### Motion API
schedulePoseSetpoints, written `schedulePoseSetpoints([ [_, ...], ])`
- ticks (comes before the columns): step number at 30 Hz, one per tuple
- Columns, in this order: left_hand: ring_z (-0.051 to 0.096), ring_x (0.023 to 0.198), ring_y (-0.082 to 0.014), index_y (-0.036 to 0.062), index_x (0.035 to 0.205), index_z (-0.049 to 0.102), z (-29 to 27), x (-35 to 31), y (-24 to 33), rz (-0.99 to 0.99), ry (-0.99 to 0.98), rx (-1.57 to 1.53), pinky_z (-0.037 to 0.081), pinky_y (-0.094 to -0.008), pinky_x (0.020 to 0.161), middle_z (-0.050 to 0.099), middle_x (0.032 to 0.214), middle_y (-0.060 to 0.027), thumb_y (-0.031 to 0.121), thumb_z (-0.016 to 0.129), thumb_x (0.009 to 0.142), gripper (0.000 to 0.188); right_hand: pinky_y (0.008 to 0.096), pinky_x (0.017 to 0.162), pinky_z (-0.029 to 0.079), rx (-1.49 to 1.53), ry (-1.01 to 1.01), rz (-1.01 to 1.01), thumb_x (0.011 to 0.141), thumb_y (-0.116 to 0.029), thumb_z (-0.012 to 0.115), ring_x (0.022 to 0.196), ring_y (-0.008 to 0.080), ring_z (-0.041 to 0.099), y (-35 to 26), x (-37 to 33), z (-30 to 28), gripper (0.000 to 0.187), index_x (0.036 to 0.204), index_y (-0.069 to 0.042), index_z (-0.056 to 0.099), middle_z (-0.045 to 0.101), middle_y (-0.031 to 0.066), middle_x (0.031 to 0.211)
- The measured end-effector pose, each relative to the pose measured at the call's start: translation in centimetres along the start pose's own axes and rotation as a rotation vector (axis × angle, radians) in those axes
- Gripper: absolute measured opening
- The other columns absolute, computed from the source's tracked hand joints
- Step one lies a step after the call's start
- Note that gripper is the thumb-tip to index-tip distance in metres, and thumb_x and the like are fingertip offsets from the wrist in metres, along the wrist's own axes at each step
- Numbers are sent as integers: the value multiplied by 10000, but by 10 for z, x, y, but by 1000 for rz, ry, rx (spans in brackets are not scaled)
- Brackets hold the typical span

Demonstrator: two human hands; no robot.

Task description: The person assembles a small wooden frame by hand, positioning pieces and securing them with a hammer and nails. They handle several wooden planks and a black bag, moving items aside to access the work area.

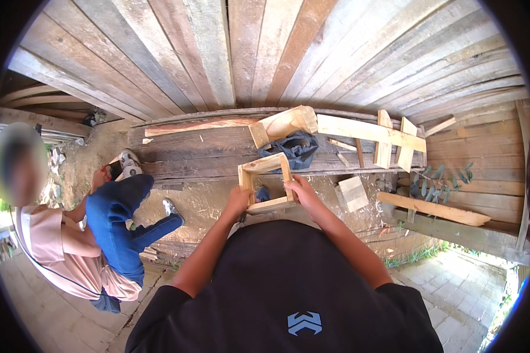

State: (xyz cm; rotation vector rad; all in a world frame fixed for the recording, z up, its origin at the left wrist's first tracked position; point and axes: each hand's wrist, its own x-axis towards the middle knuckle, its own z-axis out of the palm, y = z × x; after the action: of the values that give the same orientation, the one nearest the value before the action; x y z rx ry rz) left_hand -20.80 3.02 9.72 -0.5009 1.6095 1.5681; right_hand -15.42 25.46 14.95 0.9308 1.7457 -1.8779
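Between my hands is a square wooden frame (265, 163), made of pale boards with an opening through the middle. My left hand (238, 200) grips its left side, fingers wrapped round the board. On the right side my right hand (301, 189) is closed on the frame in the same way. Through the opening a bit of ground and a dark blue shoe (262, 193) show. Just beyond the frame a black plastic bag (294, 149) lies on a low bench of weathered planks (185, 154), against a pale wooden block (291, 121).
Pale boards joined crosswise (359, 130) lie on the bench at the right. A square wood piece (353, 194) and a long plank (433, 209) are beyond my right arm, near a leafy sprig (441, 183). At the left a person in blue jeans (118, 206) sits close by. A plank wall (241, 53) stands behind the bench.
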Motion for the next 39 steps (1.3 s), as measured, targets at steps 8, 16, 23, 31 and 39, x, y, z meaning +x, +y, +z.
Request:
schedulePoseSetpoints([
  [8, 611, 795, -255, -42, 1049, 579, -66, 49, -46, 3, 393, 29, 486, -406, 677, 628, 910, -152, 173, 592, 797, 332, 345, 722, 500, -6, 117, 89, 847, -342, 641, 893, 192, 616, 40, 3, -45, 487, 1254, -95, 543, 601, 62, 1129],
  [16, 631, 802, -320, -43, 1168, 564, -102, 105, -50, 94, 631, -41, 497, -431, 722, 643, 937, -212, 95, 601, 760, 432, 427, 857, 498, -1104, 627, 57, 764, -265, 681, 965, 385, 619, 183, -15, -176, 458, 1143, -27, 585, 642, 217, 1022],
  [23, 546, 1085, -416, 62, 1295, 550, -90, 148, -29, 155, 753, 548, 457, -478, 932, 616, 1061, -283, 62, 575, 747, 549, 423, 749, 509, -708, 521, 144, 785, -194, 659, 831, 297, 628, 325, -83, -336, 370, 1087, 6, 586, 652, 166, 925],
  [31, 537, 1117, -370, 149, 1307, 575, -104, 196, -37, 158, 807, 497, 456, -445, 953, 605, 1130, -216, 56, 601, 747, 569, 303, 625, 518, -454, 322, 234, 822, -128, 615, 769, 187, 625, 181, -66, -196, 404, 1210, -32, 555, 639, 126, 906],
  [39, 609, 1035, -381, 147, 1271, 598, -105, 229, -49, 192, 864, 438, 500, -435, 883, 667, 1033, -193, 73, 614, 761, 516, 293, 563, 484, -526, 213, 85, 834, -114, 607, 676, 164, 618, 157, -63, -167, 409, 1232, -43, 542, 635, 93, 871],
])
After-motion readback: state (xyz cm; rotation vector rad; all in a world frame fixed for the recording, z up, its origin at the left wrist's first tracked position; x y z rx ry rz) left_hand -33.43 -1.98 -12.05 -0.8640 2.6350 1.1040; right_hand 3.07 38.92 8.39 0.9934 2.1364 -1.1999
